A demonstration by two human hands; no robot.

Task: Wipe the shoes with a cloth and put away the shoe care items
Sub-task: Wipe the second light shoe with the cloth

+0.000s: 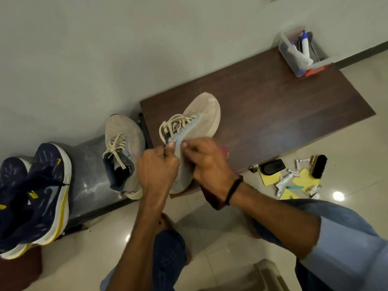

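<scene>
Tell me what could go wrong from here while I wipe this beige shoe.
The beige shoe sits at the near edge of the table; if the left hand loosens while the right hand presses the cloth, it may slide off. The brush and tubes lie loose on the floor by your knee, easy to kick or step on.

A dark wooden table (273,106) stands against the pale wall (105,49) on glossy floor tiles (220,227).

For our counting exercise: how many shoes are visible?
4: a beige shoe on the brown table; a second beige shoe on the grey stand; two navy shoes far left, one cropped.
</scene>
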